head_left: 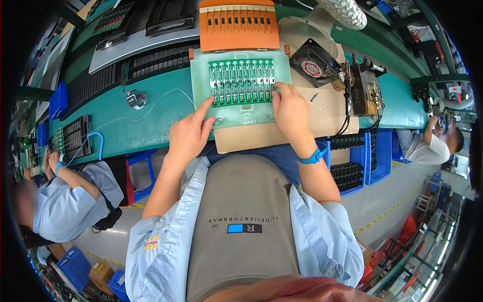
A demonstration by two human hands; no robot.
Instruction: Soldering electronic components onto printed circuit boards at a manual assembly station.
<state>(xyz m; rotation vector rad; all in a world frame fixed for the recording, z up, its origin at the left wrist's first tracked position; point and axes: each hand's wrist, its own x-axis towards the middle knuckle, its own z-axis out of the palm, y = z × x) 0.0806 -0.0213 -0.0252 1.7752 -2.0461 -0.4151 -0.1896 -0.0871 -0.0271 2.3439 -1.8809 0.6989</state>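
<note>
Head view, items as I see them. Left hand: forefinger out, tip on bottom-left corner of green circuit board panel; other fingers curled, holding nothing. Right hand: fingers bent over panel's right edge, touching it; whether it's pinching a part I can't tell. Panel lies flat in pale green tray, on green bench, centre, just ahead of me. Orange rack behind tray, touching it. Small fan to the right. Blue wrist strap on right wrist. Blue bins w/ black parts, lower right.
</note>
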